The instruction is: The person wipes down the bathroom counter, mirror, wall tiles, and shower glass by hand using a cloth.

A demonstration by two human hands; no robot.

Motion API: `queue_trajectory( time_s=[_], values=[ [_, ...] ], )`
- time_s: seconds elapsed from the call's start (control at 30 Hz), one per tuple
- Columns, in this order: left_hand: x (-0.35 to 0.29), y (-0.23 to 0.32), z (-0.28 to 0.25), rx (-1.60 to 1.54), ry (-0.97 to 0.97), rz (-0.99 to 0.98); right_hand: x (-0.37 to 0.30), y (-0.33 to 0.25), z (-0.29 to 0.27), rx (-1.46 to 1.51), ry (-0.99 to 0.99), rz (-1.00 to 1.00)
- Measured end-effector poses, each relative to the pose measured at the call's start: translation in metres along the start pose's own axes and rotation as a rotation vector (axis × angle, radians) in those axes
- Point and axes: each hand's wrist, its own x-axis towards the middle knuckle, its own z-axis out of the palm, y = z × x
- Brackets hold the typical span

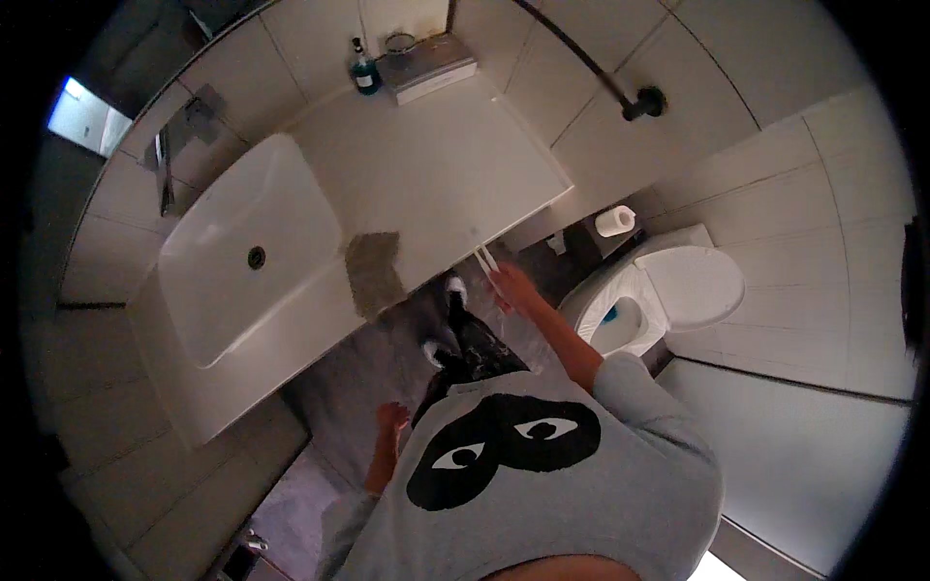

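Observation:
My right hand [516,290] is closed on a pair of thin white sticks [486,259] that spread in a narrow V. Their far ends come up to the front edge of the pale counter [441,160]; whether they touch it I cannot tell. My left hand [392,417] hangs low at my side, its fingers loosely bent, and nothing shows in it. A grey cloth [374,271] drapes over the counter's front edge beside the white sink [228,208], which has a dark round drain.
On the counter's back corner stand a blue-green pump bottle [364,70] and a flat box [431,68] bearing a glass dish [400,43]. A tap [164,174] projects above the sink. To the right are a toilet [620,320], a paper roll [615,222] and a dark wall bar [586,58].

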Motion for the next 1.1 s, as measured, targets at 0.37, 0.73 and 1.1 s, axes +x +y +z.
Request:
queue_trajectory(
  time_s=[0.37,0.73,1.1],
  values=[
    [-0.003,0.076,-0.030,0.694,0.182,0.493,-0.148,0.089,-0.099,0.236,0.619,0.206],
    [0.044,0.160,-0.030,0.917,0.129,0.295,-0.162,0.165,-0.256,0.478,0.930,0.230],
    [-0.007,0.169,0.000,0.816,0.125,0.336,-0.014,0.195,-0.394,0.733,0.747,0.253]
  ],
)
